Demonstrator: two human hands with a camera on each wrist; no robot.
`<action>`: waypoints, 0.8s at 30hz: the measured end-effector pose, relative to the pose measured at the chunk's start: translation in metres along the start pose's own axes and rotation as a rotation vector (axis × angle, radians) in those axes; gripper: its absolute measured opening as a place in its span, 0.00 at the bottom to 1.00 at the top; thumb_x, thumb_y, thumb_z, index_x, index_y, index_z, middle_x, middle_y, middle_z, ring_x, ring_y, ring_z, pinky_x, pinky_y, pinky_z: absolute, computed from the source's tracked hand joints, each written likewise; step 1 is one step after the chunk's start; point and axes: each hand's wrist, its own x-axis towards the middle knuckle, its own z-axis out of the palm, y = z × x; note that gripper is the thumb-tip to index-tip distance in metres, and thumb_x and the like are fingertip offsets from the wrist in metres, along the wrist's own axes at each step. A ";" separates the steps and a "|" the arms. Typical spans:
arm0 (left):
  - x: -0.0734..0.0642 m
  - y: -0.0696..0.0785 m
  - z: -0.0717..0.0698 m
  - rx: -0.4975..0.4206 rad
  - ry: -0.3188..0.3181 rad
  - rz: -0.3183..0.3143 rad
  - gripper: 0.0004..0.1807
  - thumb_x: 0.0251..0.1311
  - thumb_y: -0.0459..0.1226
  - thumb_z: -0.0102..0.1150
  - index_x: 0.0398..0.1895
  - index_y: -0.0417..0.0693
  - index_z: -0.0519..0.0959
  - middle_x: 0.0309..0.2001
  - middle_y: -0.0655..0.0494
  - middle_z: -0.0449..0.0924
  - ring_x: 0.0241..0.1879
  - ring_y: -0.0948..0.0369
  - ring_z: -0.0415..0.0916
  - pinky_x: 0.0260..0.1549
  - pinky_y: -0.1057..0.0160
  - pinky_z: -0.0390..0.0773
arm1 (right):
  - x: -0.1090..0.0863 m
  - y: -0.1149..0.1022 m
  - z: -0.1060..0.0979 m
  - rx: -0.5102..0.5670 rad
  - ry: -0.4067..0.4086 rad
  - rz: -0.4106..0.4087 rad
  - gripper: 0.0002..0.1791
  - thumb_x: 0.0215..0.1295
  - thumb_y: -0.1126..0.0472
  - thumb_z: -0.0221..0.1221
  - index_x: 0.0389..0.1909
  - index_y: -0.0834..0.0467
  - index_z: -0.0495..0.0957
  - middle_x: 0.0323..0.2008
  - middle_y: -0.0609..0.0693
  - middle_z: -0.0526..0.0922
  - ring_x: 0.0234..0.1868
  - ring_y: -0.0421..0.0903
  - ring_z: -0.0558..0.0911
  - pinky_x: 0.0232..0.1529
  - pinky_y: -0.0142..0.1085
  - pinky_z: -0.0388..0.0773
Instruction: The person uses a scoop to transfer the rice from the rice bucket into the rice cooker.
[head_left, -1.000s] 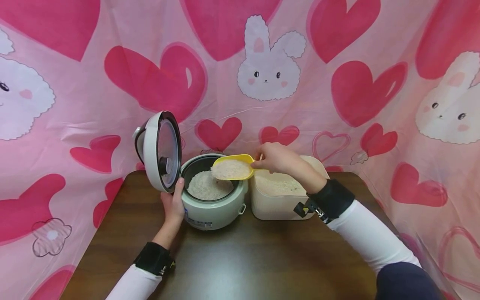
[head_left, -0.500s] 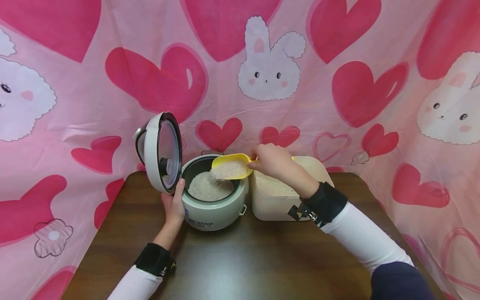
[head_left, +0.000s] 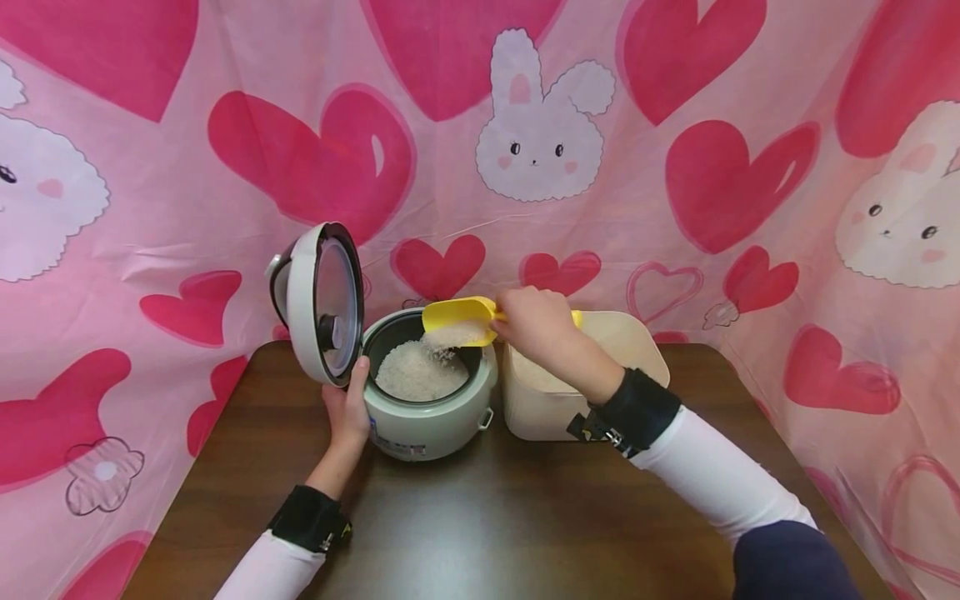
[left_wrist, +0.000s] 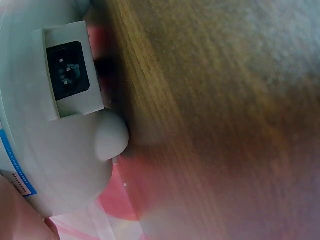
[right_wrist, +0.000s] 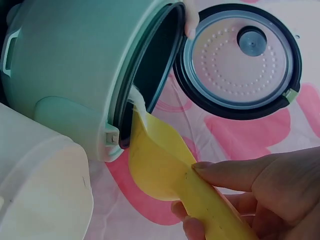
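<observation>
A yellow scoop (head_left: 450,313) with white rice grains in it is tilted over the rice cooker (head_left: 427,429). My right hand (head_left: 536,321) grips its handle, the thumb lying along the top in the right wrist view. Grains fall from the scoop's lip onto a mound of rice (head_left: 416,372) in the cooker's dark pot. The cooker's lid (head_left: 318,304) stands raised on the left. Beside the hinge, my left hand (head_left: 348,412) rests against the cooker's side, thumb up at the rim; its other fingers are partly hidden behind the lid.
A cream-coloured bin (head_left: 555,417) with rice in it stands just right of the cooker, partly under my right forearm. Both stand on a dark wooden table (head_left: 465,517). A pink curtain (head_left: 450,200) with hearts and rabbits hangs behind. The cooker's power socket (left_wrist: 67,70) faces the left wrist camera.
My right hand has shifted slightly left and turned the scoop, so its far side has risen and rice pours out faster. Less rice shows in the scoop. The left hand stays in place.
</observation>
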 end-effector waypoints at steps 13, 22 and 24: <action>0.002 0.001 -0.001 -0.007 -0.025 -0.026 0.28 0.70 0.38 0.58 0.69 0.36 0.70 0.66 0.40 0.76 0.58 0.67 0.72 0.66 0.68 0.65 | -0.001 -0.005 0.011 -0.094 0.092 -0.027 0.16 0.66 0.52 0.70 0.43 0.62 0.85 0.38 0.58 0.83 0.38 0.56 0.84 0.38 0.51 0.85; 0.001 0.002 0.000 -0.004 -0.017 -0.033 0.27 0.69 0.38 0.58 0.67 0.34 0.72 0.63 0.42 0.79 0.56 0.69 0.73 0.64 0.69 0.66 | -0.004 0.008 0.015 0.008 0.052 -0.031 0.16 0.67 0.50 0.69 0.44 0.60 0.85 0.33 0.55 0.81 0.36 0.52 0.80 0.35 0.44 0.82; 0.001 0.002 -0.001 -0.003 -0.021 -0.037 0.27 0.69 0.38 0.58 0.68 0.34 0.72 0.63 0.43 0.78 0.57 0.68 0.73 0.64 0.69 0.66 | -0.005 0.015 0.014 0.103 0.019 -0.031 0.15 0.69 0.51 0.67 0.42 0.60 0.85 0.29 0.53 0.80 0.33 0.51 0.78 0.33 0.41 0.80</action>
